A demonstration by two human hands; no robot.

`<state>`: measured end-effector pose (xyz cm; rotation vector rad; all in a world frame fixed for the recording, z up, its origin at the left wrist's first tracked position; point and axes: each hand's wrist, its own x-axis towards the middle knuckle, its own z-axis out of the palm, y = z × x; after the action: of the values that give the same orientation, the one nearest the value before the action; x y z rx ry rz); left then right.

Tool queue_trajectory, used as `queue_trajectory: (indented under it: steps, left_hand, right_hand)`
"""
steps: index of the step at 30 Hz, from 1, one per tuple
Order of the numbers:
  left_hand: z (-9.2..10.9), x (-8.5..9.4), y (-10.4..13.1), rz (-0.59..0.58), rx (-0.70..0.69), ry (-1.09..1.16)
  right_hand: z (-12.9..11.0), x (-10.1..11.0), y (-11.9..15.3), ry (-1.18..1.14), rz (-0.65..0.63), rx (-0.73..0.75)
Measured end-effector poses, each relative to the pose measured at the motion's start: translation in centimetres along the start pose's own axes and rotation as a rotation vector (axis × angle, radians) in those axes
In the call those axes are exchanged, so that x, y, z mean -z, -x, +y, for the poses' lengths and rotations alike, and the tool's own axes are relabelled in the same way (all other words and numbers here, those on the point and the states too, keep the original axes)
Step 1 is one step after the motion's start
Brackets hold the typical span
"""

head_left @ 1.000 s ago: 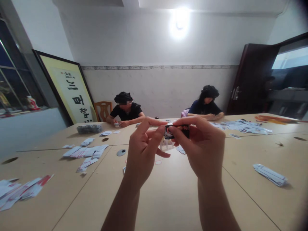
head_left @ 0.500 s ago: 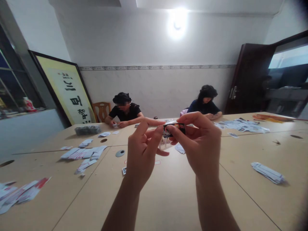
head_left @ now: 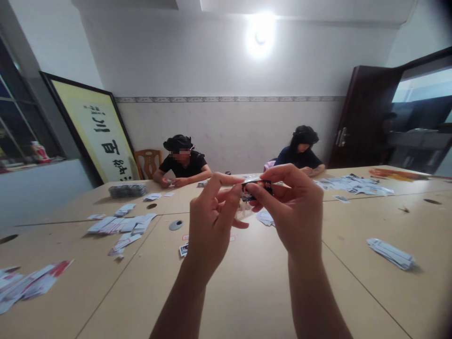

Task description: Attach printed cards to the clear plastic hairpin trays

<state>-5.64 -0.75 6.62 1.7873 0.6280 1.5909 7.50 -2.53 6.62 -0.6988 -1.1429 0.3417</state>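
Above the surface (head_left: 247, 296), still pinching the packet (head_left: 264, 185) with left hand (head_left: 210, 221) and right hand (head_left: 299, 212); hardly shifted since half a second ago, lengthwise left to right, printed side near.

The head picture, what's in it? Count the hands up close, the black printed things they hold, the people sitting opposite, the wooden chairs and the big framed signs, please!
Hands up close: 2 (left hand, right hand)
Black printed piece: 1
People sitting opposite: 2 (black-shirted person, blue-shirted person)
Wooden chair: 1
Framed sign: 1
Total: 7
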Motion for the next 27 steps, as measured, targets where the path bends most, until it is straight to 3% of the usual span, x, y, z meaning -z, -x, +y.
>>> queue_trajectory:
  steps: [18,27]
  left_hand:
    - [0.1,0.2,-0.3,0.015,0.025,-0.015]
    - [0.1,0.9,-0.5,0.032,0.037,0.002]
  right_hand:
    - [0.9,-0.7,-0.2,-0.033,0.013,0.034]
    - [0.9,0.2,-0.8,0.022,-0.015,0.051]
